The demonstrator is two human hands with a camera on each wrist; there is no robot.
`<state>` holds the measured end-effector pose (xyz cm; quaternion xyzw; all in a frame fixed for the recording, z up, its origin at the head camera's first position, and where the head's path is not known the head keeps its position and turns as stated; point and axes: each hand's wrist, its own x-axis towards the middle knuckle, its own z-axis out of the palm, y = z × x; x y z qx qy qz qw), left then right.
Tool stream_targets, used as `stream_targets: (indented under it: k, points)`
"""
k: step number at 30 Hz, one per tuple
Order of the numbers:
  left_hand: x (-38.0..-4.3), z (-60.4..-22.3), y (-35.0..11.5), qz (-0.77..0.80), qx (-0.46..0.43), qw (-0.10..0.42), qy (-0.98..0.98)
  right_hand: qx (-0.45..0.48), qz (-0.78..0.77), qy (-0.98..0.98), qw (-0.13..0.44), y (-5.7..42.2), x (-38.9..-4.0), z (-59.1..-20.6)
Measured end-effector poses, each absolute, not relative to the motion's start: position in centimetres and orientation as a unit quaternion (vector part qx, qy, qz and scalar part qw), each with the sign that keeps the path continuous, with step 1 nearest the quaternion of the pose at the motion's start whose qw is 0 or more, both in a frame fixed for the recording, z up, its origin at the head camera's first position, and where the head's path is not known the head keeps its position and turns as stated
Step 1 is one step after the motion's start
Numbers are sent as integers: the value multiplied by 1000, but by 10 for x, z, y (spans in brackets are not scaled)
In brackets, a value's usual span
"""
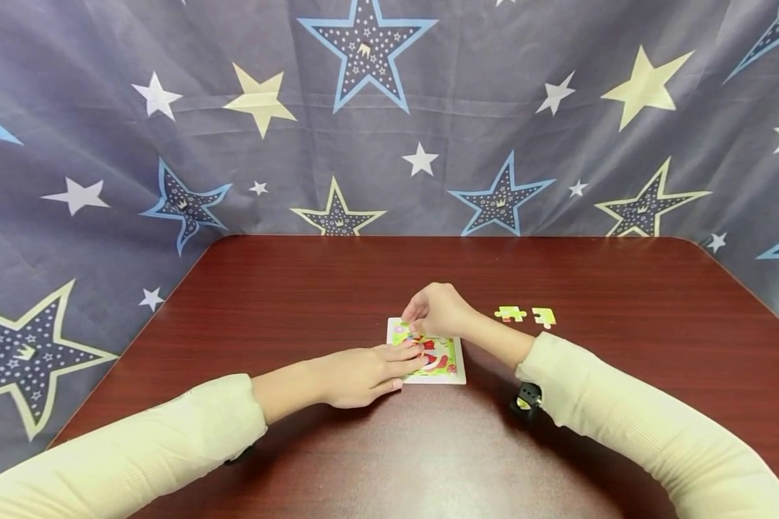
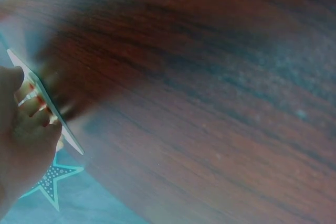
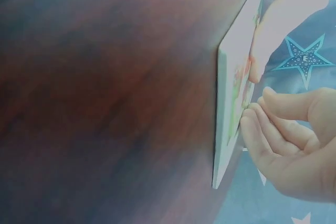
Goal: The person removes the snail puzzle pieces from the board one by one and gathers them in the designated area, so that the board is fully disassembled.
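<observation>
A small jigsaw puzzle in a white-edged tray point(image 1: 456, 376) lies on the table, its picture green, yellow and red. My left hand point(image 1: 361, 375) rests across the puzzle's left part, fingers stretched out over the picture. Over the far left corner, my right hand point(image 1: 438, 311) bends down with its fingers curled and tips right at the puzzle's surface. From the side, the right wrist view shows the right thumb and fingers point(image 3: 270, 129) close together at the tray; I cannot tell whether a piece is between them. Both hands cover much of the picture.
Two loose yellow-green puzzle pieces, one point(image 1: 510, 313) beside the other point(image 1: 544, 317), lie to the right of the tray, beyond the right forearm. The dark red wooden table point(image 1: 285, 288) ends at a grey curtain point(image 1: 376, 144) with stars.
</observation>
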<state>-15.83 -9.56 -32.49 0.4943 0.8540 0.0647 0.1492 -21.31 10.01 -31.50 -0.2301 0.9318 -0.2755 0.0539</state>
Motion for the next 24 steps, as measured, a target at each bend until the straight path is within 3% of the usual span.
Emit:
stream_targets:
  k: [16,24]
  points:
    - [-158,-326,-95,66,497,143,854,-185,-299,928,126,96,-219,-316]
    - [-159,-327,-96,67,493,141,856,-196,-276,934,112,91,-219,-317]
